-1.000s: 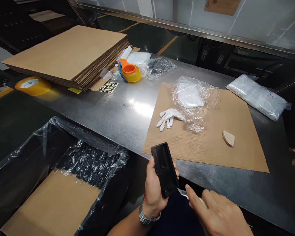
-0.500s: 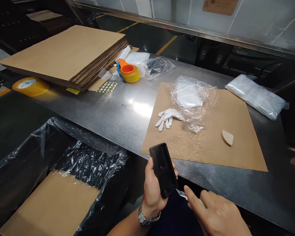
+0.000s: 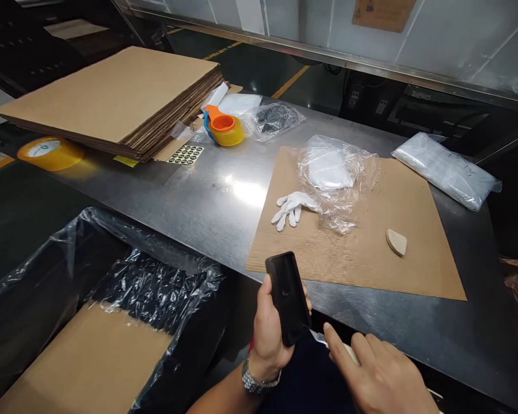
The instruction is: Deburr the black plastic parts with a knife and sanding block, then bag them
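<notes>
Head view: your left hand (image 3: 270,330) is wrapped around the black tray (image 3: 287,302), thumb on one long side, fingertips showing on the other. The tray is tilted, its hollow face toward you, held up at the near edge of the table (image 3: 190,198), not resting on it. Your right hand (image 3: 384,374) grips the knife (image 3: 319,338), index finger stretched along it, blade pointing at the tray's lower right corner. Tip is at or just beside the rim; actual contact too fine to call.

Progress: looks mid-work, knife and tray both up, neither set down. The tray is in one piece, with a small round mark in its hollow. No cut or loose sliver readable on the rim, so can't tell which edges are done or how much is left. Dark specks (image 3: 372,188) lie on the cardboard sheet (image 3: 311,259); could be trimmings, not certain.

Around you: the white glove (image 3: 294,204) lies on that sheet, off your hands, touching the clear bag (image 3: 330,172). The beige block (image 3: 397,242) sits apart on the right part of the sheet. The tape dispenser (image 3: 231,137) stands beside the cardboard stack (image 3: 112,92), with the sticker sheet (image 3: 186,154) near it. A wrapped packet (image 3: 444,169) lies at the far right. Lower left, black plastic (image 3: 149,290) surrounds more cardboard (image 3: 99,356).
</notes>
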Available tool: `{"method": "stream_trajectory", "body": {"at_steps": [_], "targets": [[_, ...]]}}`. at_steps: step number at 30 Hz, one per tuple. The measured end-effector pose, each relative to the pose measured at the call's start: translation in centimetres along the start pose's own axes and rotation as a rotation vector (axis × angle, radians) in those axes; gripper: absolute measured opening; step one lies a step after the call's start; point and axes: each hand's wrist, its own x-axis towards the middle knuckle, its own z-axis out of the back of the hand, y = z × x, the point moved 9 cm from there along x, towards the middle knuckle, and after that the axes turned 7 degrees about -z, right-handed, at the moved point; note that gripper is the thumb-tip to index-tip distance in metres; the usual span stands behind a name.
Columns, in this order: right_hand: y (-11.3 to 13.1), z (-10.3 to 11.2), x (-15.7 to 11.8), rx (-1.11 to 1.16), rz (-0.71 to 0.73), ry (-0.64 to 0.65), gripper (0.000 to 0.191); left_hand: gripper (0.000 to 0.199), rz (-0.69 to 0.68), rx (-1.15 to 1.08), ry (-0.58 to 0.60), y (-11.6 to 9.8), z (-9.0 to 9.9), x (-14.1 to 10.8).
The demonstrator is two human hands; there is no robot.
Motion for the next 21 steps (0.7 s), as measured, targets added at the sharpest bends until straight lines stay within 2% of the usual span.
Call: {"method": "stream_trajectory", "body": {"at_steps": [4, 9, 16, 21], "targets": [[-0.1, 0.4, 0.3, 0.068, 0.021, -0.025, 0.034, 0.051, 0.085, 0.005, 0.021, 0.7, 0.0, 0.1], [-0.9, 1.1, 0.9, 0.162, -0.043, -0.1, 0.03, 0.052, 0.114, -0.021, 0.055, 0.9, -0.2, 0.3], [-0.9, -0.5, 1.1, 0.244, -0.085, 0.044, 0.027, 0.052, 0.119, -0.003, 0.064, 0.8, -0.2, 0.2], [-0.8, -0.7, 1.2, 0.246, -0.083, 0.055, 0.018, 0.051, 0.109, -0.001, 0.067, 0.6, -0.3, 0.3]]}}
